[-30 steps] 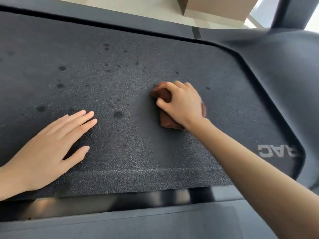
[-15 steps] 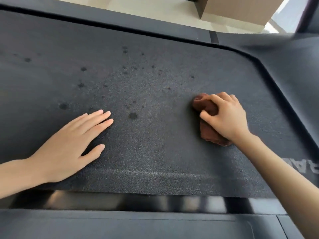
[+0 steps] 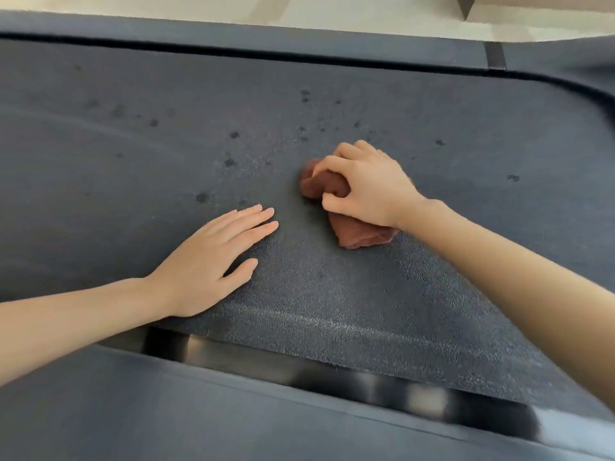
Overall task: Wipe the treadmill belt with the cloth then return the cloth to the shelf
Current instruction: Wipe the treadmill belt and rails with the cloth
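Note:
The dark textured treadmill belt (image 3: 133, 181) fills most of the view and carries several small dark spots across its far half. A bunched reddish-brown cloth (image 3: 357, 236) lies on the belt near the middle. My right hand (image 3: 364, 184) grips the cloth, fingers curled over it and thumb tucked into its folds, pressing it down. My left hand (image 3: 213, 257) rests flat on the belt to the left of the cloth, fingers straight and together, thumb spread. The shelf is out of view.
Smooth dark side rails (image 3: 233, 31) border the belt at the far edge, and another rail (image 3: 166, 420) runs along the near edge past a glossy gap (image 3: 332, 374). Pale floor (image 3: 332, 10) lies beyond. A box corner (image 3: 466, 8) shows at the top right.
The view has shifted left along the belt. My right hand has dragged the cloth leftward, closer to my left hand, which stays flat on the belt.

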The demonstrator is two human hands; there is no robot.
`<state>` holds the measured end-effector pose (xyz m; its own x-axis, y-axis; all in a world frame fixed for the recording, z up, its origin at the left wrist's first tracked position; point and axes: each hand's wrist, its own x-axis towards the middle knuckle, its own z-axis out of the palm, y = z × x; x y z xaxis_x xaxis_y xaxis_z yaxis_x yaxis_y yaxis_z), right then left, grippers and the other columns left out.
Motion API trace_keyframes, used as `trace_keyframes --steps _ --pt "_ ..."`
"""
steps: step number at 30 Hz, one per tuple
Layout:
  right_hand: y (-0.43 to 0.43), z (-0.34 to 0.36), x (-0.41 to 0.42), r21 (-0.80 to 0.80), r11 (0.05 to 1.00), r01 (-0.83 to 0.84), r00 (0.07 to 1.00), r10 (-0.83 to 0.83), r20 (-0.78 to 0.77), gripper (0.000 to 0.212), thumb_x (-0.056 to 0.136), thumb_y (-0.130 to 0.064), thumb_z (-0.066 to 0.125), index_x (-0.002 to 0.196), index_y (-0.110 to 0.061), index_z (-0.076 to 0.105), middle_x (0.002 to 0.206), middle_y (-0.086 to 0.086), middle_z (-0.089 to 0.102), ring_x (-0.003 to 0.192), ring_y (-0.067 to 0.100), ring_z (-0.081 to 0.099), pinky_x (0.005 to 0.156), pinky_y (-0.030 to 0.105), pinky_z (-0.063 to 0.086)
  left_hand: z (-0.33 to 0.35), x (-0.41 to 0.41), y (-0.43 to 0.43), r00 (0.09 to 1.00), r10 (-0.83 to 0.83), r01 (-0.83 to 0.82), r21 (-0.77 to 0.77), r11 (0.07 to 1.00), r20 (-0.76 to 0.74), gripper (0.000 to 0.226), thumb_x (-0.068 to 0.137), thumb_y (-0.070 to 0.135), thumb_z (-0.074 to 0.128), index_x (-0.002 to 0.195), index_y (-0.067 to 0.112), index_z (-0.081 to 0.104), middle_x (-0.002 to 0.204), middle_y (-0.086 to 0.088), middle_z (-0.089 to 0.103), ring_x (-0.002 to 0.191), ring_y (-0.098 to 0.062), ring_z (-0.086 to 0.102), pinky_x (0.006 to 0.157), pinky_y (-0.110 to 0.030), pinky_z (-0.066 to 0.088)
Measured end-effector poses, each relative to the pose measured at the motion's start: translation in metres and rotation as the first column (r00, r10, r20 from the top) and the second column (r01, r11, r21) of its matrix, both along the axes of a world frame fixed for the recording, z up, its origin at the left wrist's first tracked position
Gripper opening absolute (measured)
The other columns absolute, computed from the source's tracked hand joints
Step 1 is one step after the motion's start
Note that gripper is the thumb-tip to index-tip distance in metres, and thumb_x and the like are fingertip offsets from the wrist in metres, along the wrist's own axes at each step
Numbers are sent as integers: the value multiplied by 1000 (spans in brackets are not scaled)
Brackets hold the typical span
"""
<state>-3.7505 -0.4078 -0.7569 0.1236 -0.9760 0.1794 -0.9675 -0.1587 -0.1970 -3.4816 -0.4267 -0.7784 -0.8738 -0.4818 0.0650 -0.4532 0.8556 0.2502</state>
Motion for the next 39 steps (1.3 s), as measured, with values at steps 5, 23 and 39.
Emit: trace_keyframes --steps 5,23,39 --pt "73 2 -73 -48 993 107 990 -102 102 35 74 -39 57 106 -26 65 98 -4 59 93 24 50 79 42 48 -3 1 -1 1000 8 -8 -9 1000 -25 54 92 36 29 144 19 34 153 7 25 143 -7 14 117 -27 8" --pt "25 6 -1 3 998 -60 998 60 -1 32 81 -31 63 112 -24 63 106 -2 58 100 21 47 82 35 44 3 26 5 998 -63 65 -125 990 20 50 96 34 36 143 18 36 153 4 27 143 -10 16 118 -29 6" --pt "11 -10 161 -134 937 322 941 -332 -63 34 83 -42 55 110 -24 65 101 1 62 91 26 52 78 34 40 -11 108 -69 995 83 -85 -57 995 -50 56 97 44 33 148 20 23 156 8 16 144 -8 6 118 -29 0"
